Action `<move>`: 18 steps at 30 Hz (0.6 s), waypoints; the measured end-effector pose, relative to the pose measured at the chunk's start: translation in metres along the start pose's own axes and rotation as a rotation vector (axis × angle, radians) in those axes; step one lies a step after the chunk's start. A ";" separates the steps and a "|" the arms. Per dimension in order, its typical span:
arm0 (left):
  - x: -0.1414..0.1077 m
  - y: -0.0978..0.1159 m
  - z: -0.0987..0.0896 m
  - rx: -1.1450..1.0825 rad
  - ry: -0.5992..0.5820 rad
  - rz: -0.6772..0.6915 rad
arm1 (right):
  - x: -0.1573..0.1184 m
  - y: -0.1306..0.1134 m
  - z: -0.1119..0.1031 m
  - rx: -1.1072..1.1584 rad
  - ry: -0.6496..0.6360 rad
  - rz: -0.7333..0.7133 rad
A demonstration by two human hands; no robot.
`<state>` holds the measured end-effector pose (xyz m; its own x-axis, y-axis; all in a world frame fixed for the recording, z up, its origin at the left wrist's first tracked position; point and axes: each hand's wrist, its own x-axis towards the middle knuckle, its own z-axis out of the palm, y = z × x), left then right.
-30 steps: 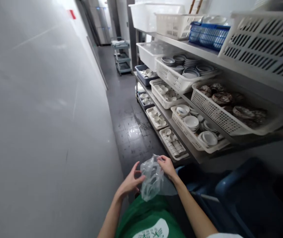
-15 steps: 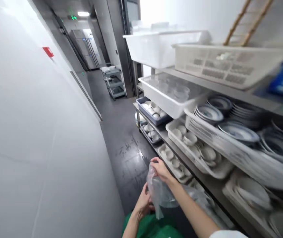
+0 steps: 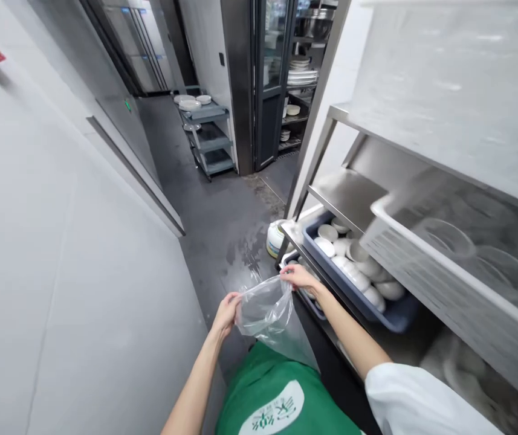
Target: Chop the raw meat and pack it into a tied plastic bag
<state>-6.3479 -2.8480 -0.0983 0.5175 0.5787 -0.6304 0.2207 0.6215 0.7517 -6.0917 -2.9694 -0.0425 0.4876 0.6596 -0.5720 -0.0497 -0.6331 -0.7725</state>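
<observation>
A clear plastic bag (image 3: 268, 314) is stretched between my two hands, its mouth spread wide and its body hanging down in front of my green apron (image 3: 281, 386). My left hand (image 3: 228, 313) pinches the left side of the bag's rim. At the right side of the rim, my right hand (image 3: 298, 278) grips the film between thumb and fingers. Nothing shows inside the bag. The right hand is close to the lower shelf of the rack, apart from the blue-grey tub.
On the right a metal rack (image 3: 353, 187) carries a blue-grey tub (image 3: 320, 244) of white bowls and a white basket (image 3: 404, 254) of clear dishes. A white wall (image 3: 59, 241) runs along my left. Ahead are a grey cart (image 3: 213, 142) with plates and a white bucket (image 3: 274, 238).
The view has moved forward along the rack and tilted down. My hands have drawn apart, and the bag, bunched before, now has its mouth spread between them.
</observation>
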 end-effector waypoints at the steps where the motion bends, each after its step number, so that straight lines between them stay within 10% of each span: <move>1: 0.032 0.031 -0.007 0.033 -0.032 -0.019 | 0.034 -0.025 0.002 -0.006 0.011 0.002; 10: 0.318 0.282 -0.076 0.114 -0.162 -0.085 | 0.404 -0.297 0.033 -0.315 0.019 -0.054; 18: 0.551 0.459 -0.186 -0.187 -0.053 -0.257 | 0.723 -0.551 0.163 -0.589 -0.327 0.045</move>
<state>-6.1154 -2.1456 -0.1369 0.5077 0.3650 -0.7804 0.1968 0.8328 0.5175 -5.8535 -2.0780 -0.0754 0.2021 0.6577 -0.7257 0.4650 -0.7166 -0.5199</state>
